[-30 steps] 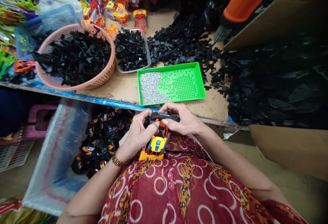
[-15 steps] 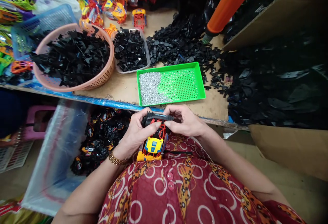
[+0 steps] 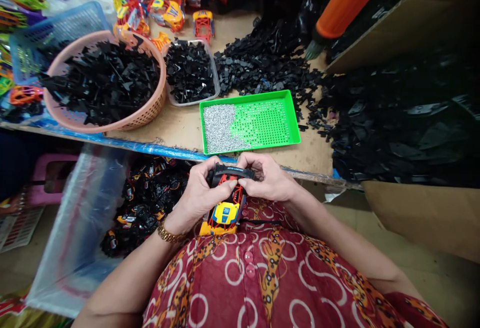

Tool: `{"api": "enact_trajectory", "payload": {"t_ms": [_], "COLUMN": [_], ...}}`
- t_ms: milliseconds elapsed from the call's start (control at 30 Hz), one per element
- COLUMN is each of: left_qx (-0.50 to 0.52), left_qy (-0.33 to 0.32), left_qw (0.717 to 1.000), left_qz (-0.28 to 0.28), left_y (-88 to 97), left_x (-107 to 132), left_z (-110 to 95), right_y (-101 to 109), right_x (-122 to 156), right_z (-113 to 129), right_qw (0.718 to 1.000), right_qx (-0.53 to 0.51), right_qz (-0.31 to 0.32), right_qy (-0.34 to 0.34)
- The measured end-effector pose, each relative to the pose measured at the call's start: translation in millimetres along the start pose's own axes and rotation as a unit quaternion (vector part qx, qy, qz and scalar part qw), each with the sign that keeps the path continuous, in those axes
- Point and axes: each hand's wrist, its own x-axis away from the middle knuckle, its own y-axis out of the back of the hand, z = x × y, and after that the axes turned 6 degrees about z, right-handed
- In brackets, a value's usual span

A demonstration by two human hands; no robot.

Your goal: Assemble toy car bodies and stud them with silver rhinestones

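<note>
A small toy car (image 3: 225, 211) with a yellow, red and blue body rests over my lap. My left hand (image 3: 198, 194) is wrapped round its left side. My right hand (image 3: 268, 178) pinches a black spoiler piece (image 3: 233, 171) that lies across the car's far end. Both thumbs press on that black piece. A gold bracelet (image 3: 168, 234) circles my left wrist.
A green perforated tray (image 3: 270, 120) with small silver screws lies on the table edge. Behind it stand a pink basket (image 3: 144, 113) and a clear tub (image 3: 190, 70) of black parts, with loose black parts to the right. A plastic bag of finished cars (image 3: 150, 200) sits below left.
Both hands have shifted slightly left and closer together on the black piece. The car has tilted a little; the view moved slightly.
</note>
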Motion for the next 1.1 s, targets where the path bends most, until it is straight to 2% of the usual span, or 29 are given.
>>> {"api": "enact_trajectory", "payload": {"t_ms": [200, 367, 533, 800, 1100], "left_qx": [-0.048, -0.081, -0.078, -0.085, -0.093], "left_qy": [-0.011, -0.015, -0.025, -0.029, -0.034], "left_qw": [0.999, 0.997, 0.997, 0.996, 0.995], "left_qz": [-0.009, -0.005, -0.013, 0.001, -0.006], "left_y": [0.5, 1.3, 0.4, -0.5, -1.8], "left_x": [-1.9, -4.1, -3.4, -3.6, -3.9], "left_z": [-3.3, -7.8, -8.8, -5.8, -6.9], "right_y": [-5.8, -4.3, -0.2, -4.2, -10.3], "right_x": [-1.1, 2.1, 3.9, 3.4, 2.1], "right_z": [-3.1, -3.1, -2.2, -5.0, -10.7], "right_qw": [0.999, 0.997, 0.996, 0.996, 0.985], "right_qx": [0.005, 0.054, 0.053, 0.035, 0.103], "right_qz": [-0.026, -0.036, -0.015, -0.050, -0.075], "right_qy": [0.024, 0.042, 0.070, 0.071, 0.119]}}
